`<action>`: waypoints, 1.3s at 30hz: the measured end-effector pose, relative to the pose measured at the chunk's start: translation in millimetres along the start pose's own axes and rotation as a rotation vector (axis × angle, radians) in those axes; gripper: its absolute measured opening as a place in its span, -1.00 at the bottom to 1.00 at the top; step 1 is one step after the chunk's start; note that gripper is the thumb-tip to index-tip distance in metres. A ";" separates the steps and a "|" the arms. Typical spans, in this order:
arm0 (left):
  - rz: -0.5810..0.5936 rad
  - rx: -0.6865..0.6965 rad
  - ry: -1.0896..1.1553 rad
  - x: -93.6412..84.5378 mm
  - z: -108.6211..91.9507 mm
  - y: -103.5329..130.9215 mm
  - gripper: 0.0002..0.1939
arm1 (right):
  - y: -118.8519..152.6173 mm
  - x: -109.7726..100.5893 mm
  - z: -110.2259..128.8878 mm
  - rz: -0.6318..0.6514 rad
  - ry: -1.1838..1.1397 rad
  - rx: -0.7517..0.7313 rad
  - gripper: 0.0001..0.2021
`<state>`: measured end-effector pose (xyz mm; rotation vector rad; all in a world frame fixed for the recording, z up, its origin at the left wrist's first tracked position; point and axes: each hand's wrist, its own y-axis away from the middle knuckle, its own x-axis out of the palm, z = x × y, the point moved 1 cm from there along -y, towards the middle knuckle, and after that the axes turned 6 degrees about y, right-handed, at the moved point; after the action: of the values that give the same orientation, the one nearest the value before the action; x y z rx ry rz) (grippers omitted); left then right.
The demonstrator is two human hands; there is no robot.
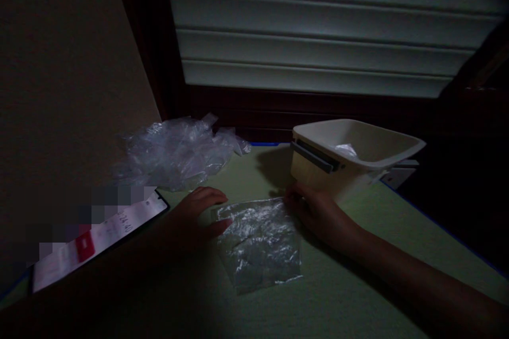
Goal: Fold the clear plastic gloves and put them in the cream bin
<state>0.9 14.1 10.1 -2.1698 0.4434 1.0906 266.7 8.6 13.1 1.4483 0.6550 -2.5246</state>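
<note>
A clear plastic bag [260, 243] lies flat and slightly wrinkled on the green table. My left hand [202, 214] is at its upper left corner, fingers and thumb apart, with the thumb over the bag's left edge. At the upper right corner, my right hand [314, 212] has its thumb and fingers pinched on the bag. Just behind my right hand stands a cream-coloured bin [326, 177] with a dark handle; some clear plastic [347, 151] shows inside it.
A heap of crumpled clear plastic bags [178, 151] sits at the back left of the table [397, 254]. A lit phone [131, 222] lies at the left, beside my left forearm. Behind the table is a slatted panel [318, 37] in a dark frame.
</note>
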 end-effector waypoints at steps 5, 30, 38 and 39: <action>-0.054 0.133 0.139 1.1 7.5 -4.0 -0.85 | 1.4 -2.2 1.9 -0.027 -0.124 0.019 -0.88; 0.129 -0.205 0.207 -9.0 -5.3 -2.5 -0.79 | 0.6 -0.3 -17.8 0.302 -0.378 0.140 -0.88; 0.139 -0.140 0.205 -8.1 -8.4 -1.2 -0.85 | 1.9 -2.9 -13.1 0.291 -0.307 0.123 -0.92; 0.146 -0.141 0.190 -8.4 -9.3 -1.0 -0.83 | 1.9 -3.0 -12.8 0.284 -0.305 0.120 -0.92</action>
<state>1.8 8.5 21.2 -2.4090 0.6358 1.0233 278.9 12.3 9.5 1.0636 0.2329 -2.5118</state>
